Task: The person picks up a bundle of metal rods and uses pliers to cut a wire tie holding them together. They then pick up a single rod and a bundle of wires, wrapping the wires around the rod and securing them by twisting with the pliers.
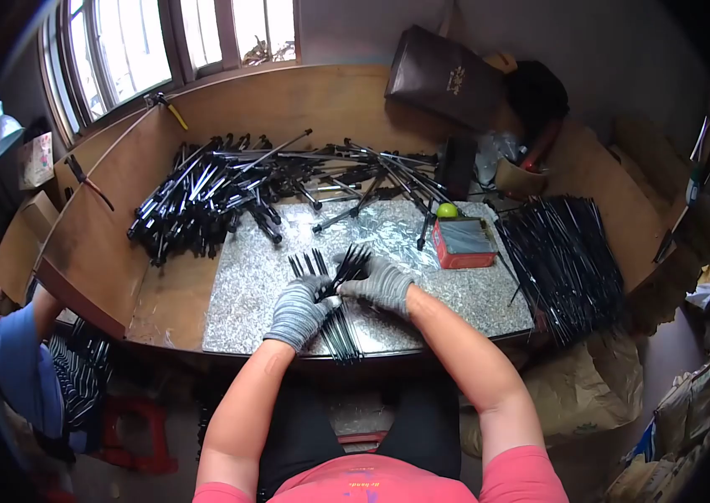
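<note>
Both my hands are in grey knit gloves and close together over the speckled grey slab (237, 310). My left hand (298, 308) is closed around part of a bundle of thin black rods (343, 335), whose lower ends reach the slab's near edge. Against its fingers, my right hand (380, 283) pinches a bunch of black rod ends (355, 261) that fan out upward. Other dark tips stick up just beyond my left fingers. The gloves hide where the rods are gripped.
A heap of shiny dark rods with black ends (204, 193) fills the back left. On the right lies a stack of thin black rods (564, 260). A red box (464, 245) and a yellow-green ball (447, 210) stand nearby. Another person (20, 369) is at the left.
</note>
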Available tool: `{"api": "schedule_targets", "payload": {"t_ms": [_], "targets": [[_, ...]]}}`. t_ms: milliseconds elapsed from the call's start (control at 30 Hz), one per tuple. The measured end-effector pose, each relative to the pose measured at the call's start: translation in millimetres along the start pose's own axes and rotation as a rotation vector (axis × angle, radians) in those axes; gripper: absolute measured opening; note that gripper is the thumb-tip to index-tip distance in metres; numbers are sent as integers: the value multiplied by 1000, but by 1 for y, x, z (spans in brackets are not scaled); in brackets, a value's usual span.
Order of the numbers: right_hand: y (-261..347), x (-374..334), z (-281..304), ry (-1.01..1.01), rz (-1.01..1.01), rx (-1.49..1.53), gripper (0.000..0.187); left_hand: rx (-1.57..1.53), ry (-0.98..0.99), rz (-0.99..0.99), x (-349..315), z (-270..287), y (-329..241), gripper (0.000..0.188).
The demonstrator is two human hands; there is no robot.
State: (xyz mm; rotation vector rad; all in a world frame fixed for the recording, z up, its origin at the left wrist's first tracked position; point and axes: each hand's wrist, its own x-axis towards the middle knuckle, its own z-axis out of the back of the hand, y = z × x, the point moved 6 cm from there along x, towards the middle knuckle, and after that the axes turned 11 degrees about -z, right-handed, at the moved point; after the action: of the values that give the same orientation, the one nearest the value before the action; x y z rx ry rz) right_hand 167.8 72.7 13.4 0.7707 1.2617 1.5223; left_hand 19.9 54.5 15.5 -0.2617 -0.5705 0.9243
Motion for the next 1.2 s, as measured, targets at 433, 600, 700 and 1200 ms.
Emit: {"api": "schedule_targets", "payload": {"t_ms": [433,600,700,1200], "targets": [[23,-5,-25,-139,334,-394,25,-683,-36,252,-20,-31,29,25],[18,-6,-21,-94,256,-277,23,-824,-44,232,-15,-31,24,33],[20,-10,-22,-1,168,-173,21,-801,26,163,-8,-26,23,36],[9,-15,-30,58,60,-462,22,-943,-120,-29,0,29,-42,32]]}}
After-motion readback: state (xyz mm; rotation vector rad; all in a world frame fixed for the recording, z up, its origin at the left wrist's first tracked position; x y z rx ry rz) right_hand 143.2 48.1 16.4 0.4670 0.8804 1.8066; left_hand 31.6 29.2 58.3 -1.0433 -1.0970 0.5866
